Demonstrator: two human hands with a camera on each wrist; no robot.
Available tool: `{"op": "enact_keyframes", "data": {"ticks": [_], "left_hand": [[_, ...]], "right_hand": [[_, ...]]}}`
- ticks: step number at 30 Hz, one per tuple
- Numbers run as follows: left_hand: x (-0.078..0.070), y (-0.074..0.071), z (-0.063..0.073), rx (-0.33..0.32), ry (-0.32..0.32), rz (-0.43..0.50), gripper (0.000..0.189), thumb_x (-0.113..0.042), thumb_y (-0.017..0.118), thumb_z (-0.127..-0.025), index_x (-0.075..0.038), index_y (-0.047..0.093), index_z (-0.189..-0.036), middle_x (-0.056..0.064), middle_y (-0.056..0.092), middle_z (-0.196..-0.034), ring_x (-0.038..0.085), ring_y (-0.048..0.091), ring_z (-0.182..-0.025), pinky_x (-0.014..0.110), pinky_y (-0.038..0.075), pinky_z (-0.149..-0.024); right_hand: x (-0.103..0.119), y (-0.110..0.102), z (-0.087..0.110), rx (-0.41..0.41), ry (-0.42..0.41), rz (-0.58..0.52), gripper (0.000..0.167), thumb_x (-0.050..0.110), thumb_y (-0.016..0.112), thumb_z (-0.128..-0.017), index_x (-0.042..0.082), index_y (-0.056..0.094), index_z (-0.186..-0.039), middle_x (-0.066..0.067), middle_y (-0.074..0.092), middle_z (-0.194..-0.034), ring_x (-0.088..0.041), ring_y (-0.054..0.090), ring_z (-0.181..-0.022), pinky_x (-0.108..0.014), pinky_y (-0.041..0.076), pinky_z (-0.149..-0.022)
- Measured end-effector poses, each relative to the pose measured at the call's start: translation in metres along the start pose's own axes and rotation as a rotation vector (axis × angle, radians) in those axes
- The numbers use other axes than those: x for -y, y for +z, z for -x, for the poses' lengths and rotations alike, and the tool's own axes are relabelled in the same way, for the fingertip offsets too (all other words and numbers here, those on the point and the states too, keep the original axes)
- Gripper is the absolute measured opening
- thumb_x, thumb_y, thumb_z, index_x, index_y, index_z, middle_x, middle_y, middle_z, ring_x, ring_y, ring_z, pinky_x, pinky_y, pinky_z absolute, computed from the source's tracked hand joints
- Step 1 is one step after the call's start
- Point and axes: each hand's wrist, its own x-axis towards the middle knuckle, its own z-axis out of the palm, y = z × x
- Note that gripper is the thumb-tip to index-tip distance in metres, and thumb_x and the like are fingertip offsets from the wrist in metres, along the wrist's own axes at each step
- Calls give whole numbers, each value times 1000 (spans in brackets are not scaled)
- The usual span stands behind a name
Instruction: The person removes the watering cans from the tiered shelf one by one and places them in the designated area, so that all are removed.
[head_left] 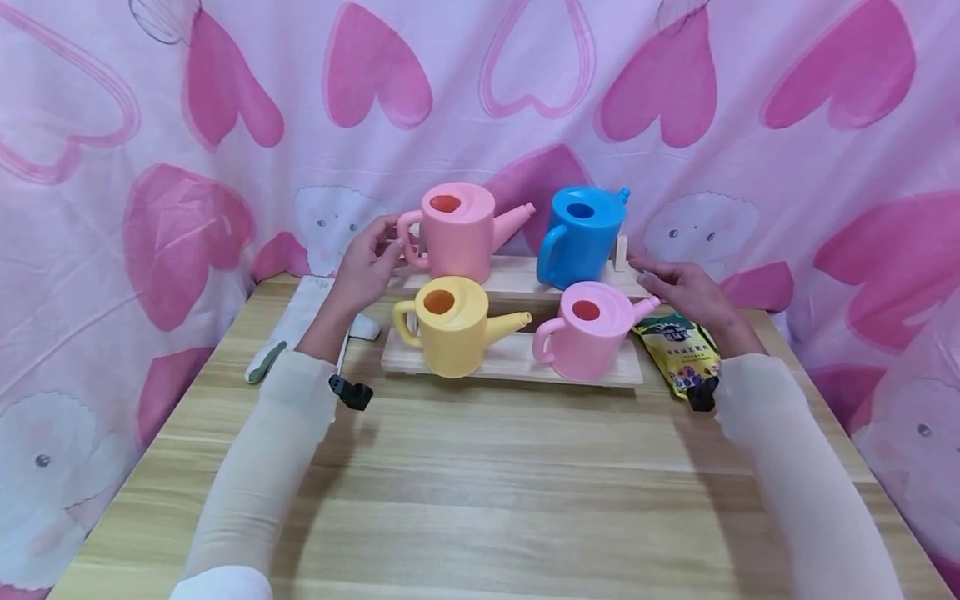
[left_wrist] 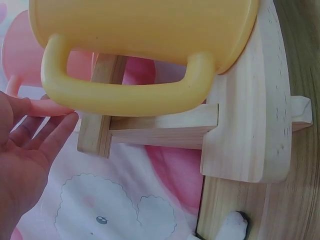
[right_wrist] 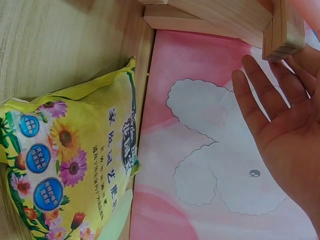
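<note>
A two-tier wooden stand carries several toy watering cans. My left hand is at the upper tier's left end, thumb and fingers pinching the handle of a coral-pink watering can. In the left wrist view, that handle lies between thumb and fingers. A blue watering can stands upright on the upper tier's right half. Below stand a yellow watering can and a light-pink watering can. My right hand reaches to the upper tier's right end, fingers mostly straight, fingertips right at the wood.
A yellow flower-printed bag lies on the table right of the stand. On the left are a white cloth-like item and a green-handled tool. A pink heart-patterned curtain hangs close behind the stand.
</note>
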Motion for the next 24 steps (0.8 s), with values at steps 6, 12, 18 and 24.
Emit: {"op": "enact_keyframes", "data": {"ticks": [6,12,18,24], "left_hand": [[-3,-4,-2,-37,-12,12,34,-17,54,-109,-10,55,-141,12,63,-120,25,61,-107,41,56,-95],[-10,-13,-3,-82,25,62,33,-14,55,-108,-4,55,-139,12,63,-119,25,62,-106,37,58,-92],[-18,-29,3,-114,84,142,31,-10,56,-106,-2,55,-136,15,62,-118,27,63,-107,35,57,-91],[-31,-46,21,-156,129,190,29,-7,58,-105,-4,58,-134,15,62,-116,26,63,-107,32,57,-90]], "right_hand": [[-1,1,-2,-6,16,-50,63,54,57,-102,34,38,-159,0,30,-166,-35,22,-153,-70,26,-113],[-4,2,-1,-24,60,-87,64,59,57,-100,40,38,-158,2,28,-166,-36,22,-153,-71,26,-113],[-5,2,0,-32,58,-90,65,61,58,-98,41,38,-158,3,29,-166,-36,25,-152,-70,28,-113],[-5,4,0,-28,49,-95,65,59,59,-99,41,38,-158,3,29,-166,-37,26,-151,-71,29,-111]]}}
